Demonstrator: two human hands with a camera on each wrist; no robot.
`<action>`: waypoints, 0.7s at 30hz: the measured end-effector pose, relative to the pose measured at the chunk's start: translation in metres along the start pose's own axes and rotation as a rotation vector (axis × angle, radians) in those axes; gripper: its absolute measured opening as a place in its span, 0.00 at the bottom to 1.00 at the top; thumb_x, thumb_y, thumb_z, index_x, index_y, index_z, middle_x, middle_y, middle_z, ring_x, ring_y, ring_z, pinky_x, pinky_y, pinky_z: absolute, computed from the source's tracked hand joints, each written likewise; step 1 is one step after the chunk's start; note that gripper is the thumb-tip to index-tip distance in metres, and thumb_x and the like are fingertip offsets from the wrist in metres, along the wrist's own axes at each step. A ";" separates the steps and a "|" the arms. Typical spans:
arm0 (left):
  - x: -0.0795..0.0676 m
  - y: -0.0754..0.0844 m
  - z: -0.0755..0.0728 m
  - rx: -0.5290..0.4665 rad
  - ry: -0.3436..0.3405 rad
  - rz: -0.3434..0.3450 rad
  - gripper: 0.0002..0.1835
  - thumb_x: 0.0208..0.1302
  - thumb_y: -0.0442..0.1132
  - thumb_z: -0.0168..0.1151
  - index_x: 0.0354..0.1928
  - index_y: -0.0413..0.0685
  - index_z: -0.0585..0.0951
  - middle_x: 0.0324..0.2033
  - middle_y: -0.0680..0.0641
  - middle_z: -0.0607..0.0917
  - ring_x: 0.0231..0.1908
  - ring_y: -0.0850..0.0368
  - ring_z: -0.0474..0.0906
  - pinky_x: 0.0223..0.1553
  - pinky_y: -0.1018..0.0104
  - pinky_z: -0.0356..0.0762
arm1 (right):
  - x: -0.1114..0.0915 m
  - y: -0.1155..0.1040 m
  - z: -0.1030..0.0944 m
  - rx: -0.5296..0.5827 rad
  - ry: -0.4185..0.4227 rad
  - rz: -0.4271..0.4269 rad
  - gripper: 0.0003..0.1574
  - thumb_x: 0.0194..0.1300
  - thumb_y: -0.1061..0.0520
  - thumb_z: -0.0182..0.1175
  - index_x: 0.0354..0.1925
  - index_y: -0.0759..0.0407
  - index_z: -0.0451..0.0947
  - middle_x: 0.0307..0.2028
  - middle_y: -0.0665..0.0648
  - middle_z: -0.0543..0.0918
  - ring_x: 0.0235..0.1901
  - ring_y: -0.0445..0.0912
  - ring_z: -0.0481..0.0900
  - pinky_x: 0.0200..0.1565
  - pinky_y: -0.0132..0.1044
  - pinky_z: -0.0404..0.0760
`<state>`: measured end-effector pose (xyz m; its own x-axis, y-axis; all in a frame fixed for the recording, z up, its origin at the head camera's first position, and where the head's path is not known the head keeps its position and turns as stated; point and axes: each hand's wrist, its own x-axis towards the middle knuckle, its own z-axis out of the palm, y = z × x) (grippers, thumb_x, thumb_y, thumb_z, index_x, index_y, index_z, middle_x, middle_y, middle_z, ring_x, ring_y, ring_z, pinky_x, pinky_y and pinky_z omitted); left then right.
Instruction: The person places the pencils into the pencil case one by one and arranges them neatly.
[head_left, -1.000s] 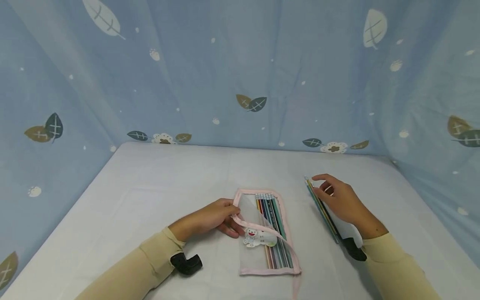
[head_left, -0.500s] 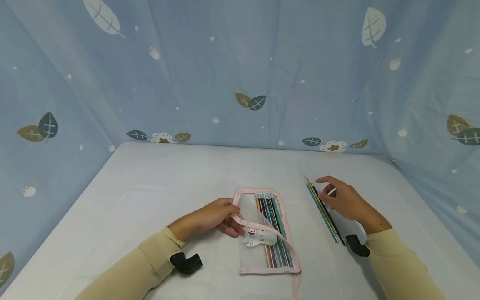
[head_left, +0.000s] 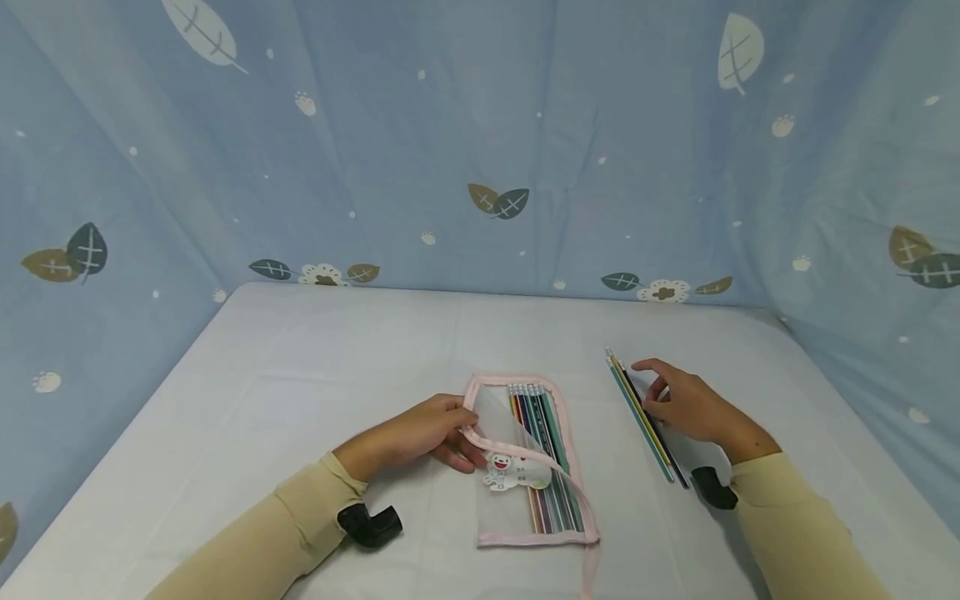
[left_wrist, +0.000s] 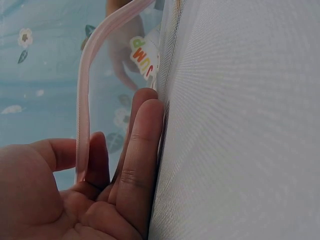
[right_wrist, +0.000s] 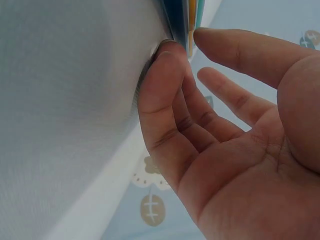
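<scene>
A clear mesh pencil pouch with pink trim lies on the white table, its flap lifted at the left. My left hand pinches the flap's pink edge between thumb and forefinger; other fingers reach under it, as the left wrist view shows. Pencils with silvery ends lie side by side in the pouch's right half. Right of the pouch, a teal pencil, a yellow one and a dark one lie slanted on the table. My right hand is beside the dark pencil, fingers bent, thumb and fingertips right at the pencils' side.
A cartoon label sits on the pouch, and a pink strap trails from its lower right corner. Black wrist devices sit by both cuffs. Blue leaf-print curtains close off the table's back and sides.
My right hand has drawn slightly right, off the loose pencils, which now show more fully and spread apart, the dark one to the right. My left hand keeps its hold on the flap.
</scene>
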<state>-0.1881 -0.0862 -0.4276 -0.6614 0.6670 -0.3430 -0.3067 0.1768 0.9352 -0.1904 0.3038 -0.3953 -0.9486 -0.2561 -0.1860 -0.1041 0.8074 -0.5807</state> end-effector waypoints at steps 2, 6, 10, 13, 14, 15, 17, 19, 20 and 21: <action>0.000 0.000 0.000 -0.001 0.004 0.000 0.18 0.78 0.40 0.44 0.57 0.32 0.70 0.43 0.33 0.87 0.39 0.49 0.88 0.40 0.61 0.89 | 0.001 0.000 0.000 -0.011 -0.001 -0.011 0.37 0.68 0.64 0.59 0.72 0.63 0.58 0.41 0.62 0.78 0.30 0.46 0.76 0.30 0.37 0.79; -0.001 0.001 0.000 0.005 0.003 0.002 0.18 0.78 0.40 0.44 0.57 0.31 0.70 0.43 0.33 0.87 0.39 0.49 0.88 0.40 0.60 0.89 | 0.002 0.002 0.000 -0.035 -0.004 -0.006 0.38 0.68 0.64 0.60 0.72 0.63 0.58 0.41 0.61 0.78 0.31 0.45 0.77 0.30 0.36 0.79; -0.001 0.001 0.000 0.003 0.004 0.001 0.18 0.78 0.40 0.44 0.57 0.32 0.70 0.43 0.33 0.87 0.39 0.49 0.88 0.41 0.60 0.89 | 0.002 0.002 0.000 -0.056 0.000 0.010 0.39 0.67 0.64 0.61 0.72 0.63 0.58 0.41 0.62 0.79 0.32 0.45 0.77 0.30 0.36 0.79; 0.000 0.001 0.000 0.001 0.010 0.003 0.17 0.78 0.40 0.44 0.58 0.33 0.70 0.43 0.34 0.87 0.39 0.49 0.88 0.41 0.60 0.89 | 0.003 0.001 0.000 -0.062 0.010 0.016 0.40 0.66 0.64 0.62 0.72 0.64 0.59 0.41 0.62 0.79 0.32 0.46 0.77 0.31 0.36 0.78; 0.000 0.001 -0.001 -0.002 0.013 0.002 0.17 0.78 0.40 0.44 0.57 0.33 0.70 0.43 0.34 0.87 0.39 0.49 0.88 0.40 0.60 0.89 | 0.003 0.000 0.000 -0.061 0.012 0.020 0.40 0.66 0.63 0.63 0.72 0.64 0.59 0.40 0.62 0.79 0.32 0.46 0.77 0.31 0.36 0.78; 0.000 0.001 -0.001 -0.002 0.014 0.002 0.17 0.78 0.40 0.44 0.57 0.33 0.70 0.43 0.34 0.87 0.39 0.49 0.88 0.40 0.60 0.89 | 0.003 -0.001 0.000 -0.059 0.014 0.025 0.40 0.66 0.63 0.63 0.72 0.64 0.59 0.40 0.61 0.79 0.32 0.46 0.76 0.31 0.36 0.78; 0.000 0.001 -0.001 -0.005 0.015 0.001 0.17 0.78 0.40 0.44 0.57 0.33 0.70 0.42 0.34 0.88 0.39 0.48 0.88 0.40 0.60 0.89 | 0.003 -0.001 0.000 -0.063 0.016 0.032 0.41 0.65 0.62 0.64 0.71 0.64 0.59 0.39 0.61 0.79 0.31 0.46 0.75 0.31 0.36 0.77; 0.000 0.000 -0.001 -0.008 0.013 -0.004 0.17 0.78 0.39 0.44 0.57 0.34 0.70 0.42 0.34 0.88 0.39 0.48 0.88 0.40 0.60 0.89 | 0.002 -0.002 0.000 -0.065 0.013 0.043 0.42 0.64 0.62 0.65 0.71 0.65 0.59 0.37 0.61 0.78 0.30 0.47 0.74 0.30 0.37 0.77; 0.000 0.000 -0.001 -0.009 0.011 -0.005 0.17 0.78 0.39 0.43 0.57 0.34 0.70 0.42 0.34 0.88 0.39 0.48 0.88 0.40 0.60 0.89 | 0.002 -0.002 0.000 -0.070 0.013 0.046 0.42 0.63 0.62 0.65 0.71 0.65 0.59 0.36 0.60 0.78 0.29 0.47 0.74 0.30 0.37 0.76; 0.001 0.000 -0.001 -0.009 0.011 -0.006 0.17 0.78 0.39 0.43 0.58 0.34 0.70 0.42 0.34 0.88 0.39 0.48 0.88 0.40 0.60 0.89 | 0.001 -0.002 0.000 -0.073 0.012 0.049 0.43 0.63 0.62 0.66 0.71 0.65 0.59 0.36 0.60 0.78 0.29 0.47 0.74 0.29 0.37 0.76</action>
<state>-0.1892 -0.0868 -0.4281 -0.6667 0.6581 -0.3498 -0.3170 0.1744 0.9322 -0.1914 0.3017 -0.3947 -0.9566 -0.2090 -0.2028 -0.0784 0.8554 -0.5120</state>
